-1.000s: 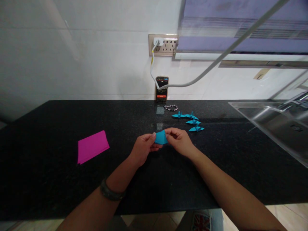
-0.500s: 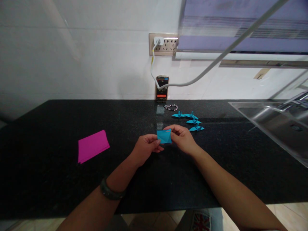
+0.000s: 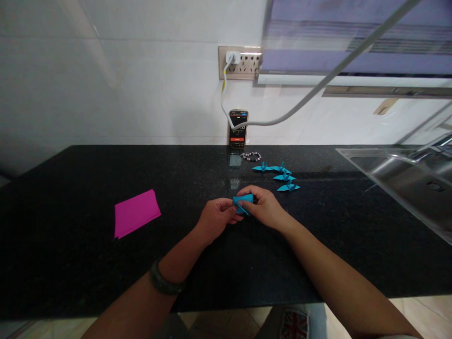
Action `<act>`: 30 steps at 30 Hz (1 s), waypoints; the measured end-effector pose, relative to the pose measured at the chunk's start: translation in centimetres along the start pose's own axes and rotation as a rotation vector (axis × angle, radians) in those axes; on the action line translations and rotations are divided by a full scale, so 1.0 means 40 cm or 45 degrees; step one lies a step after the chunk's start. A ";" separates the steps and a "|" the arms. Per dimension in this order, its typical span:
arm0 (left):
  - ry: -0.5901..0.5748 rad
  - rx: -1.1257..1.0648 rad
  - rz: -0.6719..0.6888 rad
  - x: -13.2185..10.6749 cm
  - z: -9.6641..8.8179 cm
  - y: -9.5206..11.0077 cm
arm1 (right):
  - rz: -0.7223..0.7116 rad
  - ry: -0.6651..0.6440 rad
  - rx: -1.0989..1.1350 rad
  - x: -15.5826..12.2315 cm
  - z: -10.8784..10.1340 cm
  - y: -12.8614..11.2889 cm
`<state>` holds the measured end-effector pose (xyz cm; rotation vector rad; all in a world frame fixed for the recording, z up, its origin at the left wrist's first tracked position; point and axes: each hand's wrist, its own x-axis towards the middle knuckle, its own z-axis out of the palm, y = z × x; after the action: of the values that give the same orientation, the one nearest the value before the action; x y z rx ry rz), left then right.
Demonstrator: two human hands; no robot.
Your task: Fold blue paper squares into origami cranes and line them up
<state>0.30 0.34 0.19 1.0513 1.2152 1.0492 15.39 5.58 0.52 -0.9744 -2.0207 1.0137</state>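
While the dark counter (image 3: 190,174) stretched out below, two hands met above its middle, the right hand (image 3: 266,207) narrowed, thumb across the folded blue paper (image 3: 246,197), the left hand (image 3: 217,217) pinching its near-left end! Between them sat that little packet, surely feather-light, probably crisp at its layered folds yet soft enough to crease under a thumb, hardly slippery, and easily torn if tugged. Edges and corners looked the best hold, pinched gently!
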 end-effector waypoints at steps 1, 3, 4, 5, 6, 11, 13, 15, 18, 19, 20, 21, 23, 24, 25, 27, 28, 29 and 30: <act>0.003 -0.002 0.006 0.001 -0.001 -0.001 | -0.017 0.003 -0.017 -0.001 0.000 0.001; 0.010 0.000 0.025 0.003 -0.002 -0.003 | -0.052 0.010 -0.044 -0.003 0.000 0.003; 0.009 0.007 0.034 0.004 -0.003 -0.004 | -0.078 0.021 -0.058 -0.003 0.000 0.003; 0.007 0.023 0.044 0.004 -0.004 -0.005 | -0.115 0.034 -0.075 -0.002 -0.001 0.002; 0.004 0.050 0.059 0.005 -0.005 -0.007 | -0.162 0.048 -0.096 0.000 -0.002 0.001; -0.003 0.337 0.253 0.005 -0.014 -0.015 | -0.396 0.053 -0.154 0.008 -0.009 0.000; -0.007 0.442 0.308 0.005 -0.018 -0.017 | -0.435 0.046 -0.149 0.009 -0.011 0.003; -0.012 0.526 0.333 0.005 -0.022 -0.018 | -0.456 0.013 -0.142 0.009 -0.012 0.005; -0.029 0.595 0.357 0.006 -0.026 -0.020 | -0.444 -0.052 -0.145 0.007 -0.013 0.006; -0.038 0.607 0.362 0.007 -0.028 -0.019 | -0.433 -0.068 -0.148 0.007 -0.014 0.006; -0.049 0.620 0.364 0.007 -0.029 -0.019 | -0.424 -0.080 -0.152 0.006 -0.014 0.006; -0.057 0.632 0.365 0.007 -0.029 -0.018 | -0.418 -0.089 -0.158 0.006 -0.015 0.005; -0.070 0.649 0.367 0.006 -0.030 -0.016 | -0.412 -0.102 -0.174 0.005 -0.016 0.004; -0.071 0.647 0.369 0.006 -0.030 -0.015 | -0.409 -0.107 -0.183 0.005 -0.017 0.003; -0.071 0.640 0.370 0.005 -0.030 -0.013 | -0.408 -0.105 -0.193 0.005 -0.017 0.003; -0.065 0.618 0.367 0.004 -0.029 -0.011 | -0.419 -0.100 -0.210 0.005 -0.018 0.004; -0.062 0.608 0.362 0.004 -0.029 -0.011 | -0.433 -0.096 -0.215 0.005 -0.018 0.004; -0.058 0.599 0.355 0.003 -0.028 -0.010 | -0.448 -0.091 -0.219 0.005 -0.018 0.006; -0.060 0.595 0.347 0.003 -0.028 -0.010 | -0.463 -0.086 -0.222 0.005 -0.019 0.007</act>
<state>-0.77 0.42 -0.30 1.6307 1.3378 0.9572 15.97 6.12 0.69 -0.6290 -2.2661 0.6914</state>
